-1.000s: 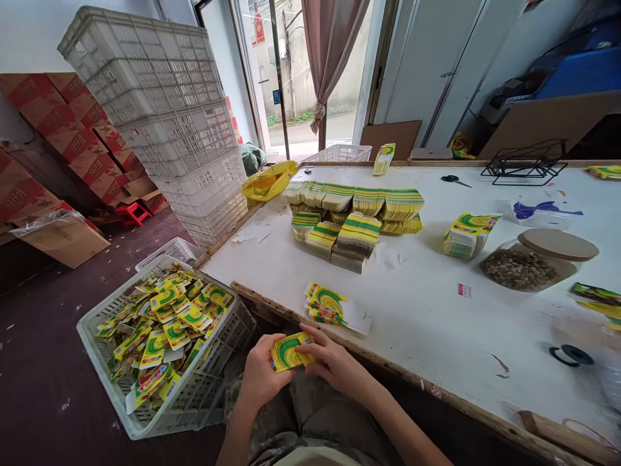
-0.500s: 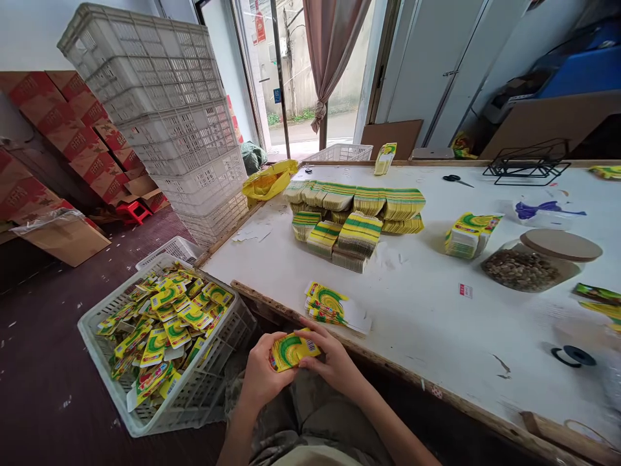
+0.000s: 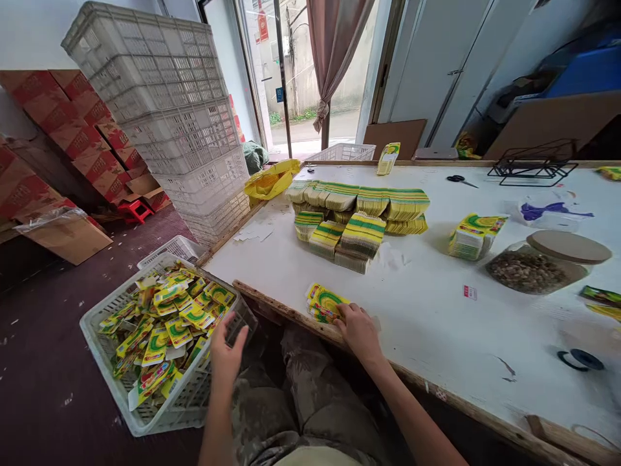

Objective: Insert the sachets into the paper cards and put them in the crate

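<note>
My right hand (image 3: 359, 331) rests at the near edge of the table, its bent fingers on a flat yellow-and-green printed card in a small pile (image 3: 324, 299). The thumb and the card's right end are hidden under the hand. My left hand (image 3: 226, 353) is raised beside the right wall of a white plastic crate (image 3: 109, 382), thumb and fingers apart, holding nothing. Inside the crate lies a loose heap of similar yellow-and-green cards (image 3: 177, 331).
Neat rows of stacked cards (image 3: 359, 213) stand mid-table. Further right are another card stack (image 3: 473, 239), a lidded jar (image 3: 528, 268) and scissors (image 3: 460, 180). A yellow bag (image 3: 272, 181) lies at the table's left edge; tall stacked crates (image 3: 165, 116) stand behind the heaped one.
Both hands held a card together over my lap. They have parted: the right has moved to the pile on the table, the left has let go and moved left toward the crate.
</note>
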The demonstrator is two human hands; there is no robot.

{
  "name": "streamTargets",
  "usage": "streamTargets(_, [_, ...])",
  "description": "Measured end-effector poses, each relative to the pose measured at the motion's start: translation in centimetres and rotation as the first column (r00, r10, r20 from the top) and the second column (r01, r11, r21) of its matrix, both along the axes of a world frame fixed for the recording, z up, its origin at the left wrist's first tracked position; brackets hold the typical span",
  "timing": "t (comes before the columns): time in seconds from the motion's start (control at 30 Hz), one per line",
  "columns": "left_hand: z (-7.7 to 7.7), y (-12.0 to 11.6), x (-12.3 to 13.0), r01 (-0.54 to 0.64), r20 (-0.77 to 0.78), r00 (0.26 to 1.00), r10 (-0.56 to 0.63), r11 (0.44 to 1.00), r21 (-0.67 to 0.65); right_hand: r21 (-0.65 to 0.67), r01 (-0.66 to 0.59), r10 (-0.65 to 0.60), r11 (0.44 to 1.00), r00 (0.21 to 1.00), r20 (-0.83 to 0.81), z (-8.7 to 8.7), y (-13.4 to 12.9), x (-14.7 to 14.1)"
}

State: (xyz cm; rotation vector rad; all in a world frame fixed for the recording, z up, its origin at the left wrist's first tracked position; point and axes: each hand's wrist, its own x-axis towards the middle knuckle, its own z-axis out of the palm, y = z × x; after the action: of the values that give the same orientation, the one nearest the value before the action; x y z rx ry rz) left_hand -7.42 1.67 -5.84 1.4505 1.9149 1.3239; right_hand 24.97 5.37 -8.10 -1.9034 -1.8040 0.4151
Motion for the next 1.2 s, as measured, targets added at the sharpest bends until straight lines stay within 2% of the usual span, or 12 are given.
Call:
streamTargets(0.13, [-1.8,-1.5,4.9,0.284,0.268,0.932,-0.243,0.95,-0.128,0.032,0.034,-0.031,0.999,0.996,-0.082,0.5,-0.3,-0.3])
streamTargets(0.23, [-1.6,-2.1,7.6,0.408,0.536,0.78,-0.323,0.912,-0.044,0.052,-0.021,0.037,0.998,0.939,-0.341,1.8,-1.6,-1.7])
streamTargets(0.37, [0.0,-1.8,10.6,0.329,0.833,0.446,-0.327,0.926,0.187,0.027,-0.385,0.257,0.922,0.561,-0.787,4.1,-4.7,-5.9])
streamTargets(0.43, [0.9,-1.4,11.6,0.222,0.904,0.3,-0.304,0.944,0.244,0.013,-0.505,0.218,0.863,0.35,-0.911,5.0,-6.1,-7.8])
streamTargets(0.5, [1.7,-1.0,12.1,0.098,0.931,0.223,-0.29,0.956,0.275,0.027,-0.532,0.184,0.847,0.245,-0.952,5.5,-7.1,-9.1])
streamTargets(0.57, [2.0,-0.7,12.3,0.005,0.934,0.239,-0.265,0.962,0.272,0.035,-0.503,0.199,0.864,0.276,-0.94,5.6,-7.4,-9.6])
streamTargets(0.63, [1.8,-0.8,12.3,-0.009,0.915,0.322,-0.243,0.966,0.26,0.023,-0.458,0.207,0.889,0.357,-0.911,5.4,-7.1,-9.4])
streamTargets(0.77, [0.6,-1.8,12.0,0.117,0.847,0.453,-0.278,0.96,0.253,0.048,-0.383,0.207,0.923,0.387,-0.899,4.7,-6.0,-7.9])
streamTargets(0.87, [-0.3,-2.3,11.6,0.128,0.84,0.51,-0.187,0.982,0.141,0.06,-0.326,0.2,0.943,0.415,-0.888,4.2,-5.5,-6.8])
streamTargets(1.0, [-0.6,-2.0,9.8,0.201,0.767,0.612,-0.191,0.976,0.082,0.127,-0.288,0.277,0.949,0.577,-0.768,4.3,-5.0,-5.3])
streamTargets(1.13, [1.4,-1.6,6.7,0.393,0.545,0.732,-0.409,0.907,0.153,0.376,-0.332,0.466,0.865,0.81,-0.357,5.1,-4.4,-3.5])
streamTargets(1.2, [2.7,-1.7,6.1,0.497,0.347,0.805,-0.481,0.866,0.046,0.431,-0.443,0.547,0.786,0.824,-0.151,5.5,-4.5,-3.3])
